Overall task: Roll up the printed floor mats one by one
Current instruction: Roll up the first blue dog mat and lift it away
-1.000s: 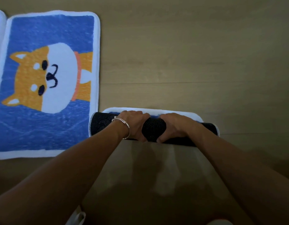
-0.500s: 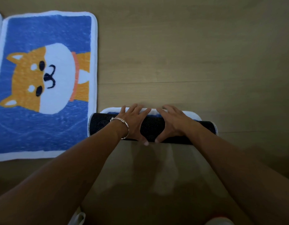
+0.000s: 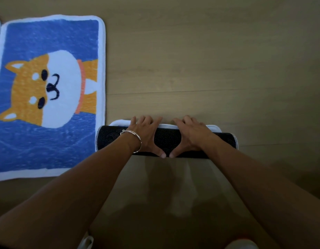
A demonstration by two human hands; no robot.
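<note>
Dark dotted-backed rolled mat (image 3: 167,140) on wooden floor (image 3: 209,69), white edge nearly wound in. Left hand (image 3: 146,136), right hand (image 3: 189,135) mid-roll, fingers (image 3: 145,121) straight, splayed, gripping nothing: palms press, likely evening roll, stopping uncoiling.

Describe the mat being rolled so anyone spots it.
Find the flat blue dog mat on the wooden floor. Right of its near corner, a rolled mat lies under the left hand and right hand. Unlike its neighbour, it shows dotted black backing.
</note>
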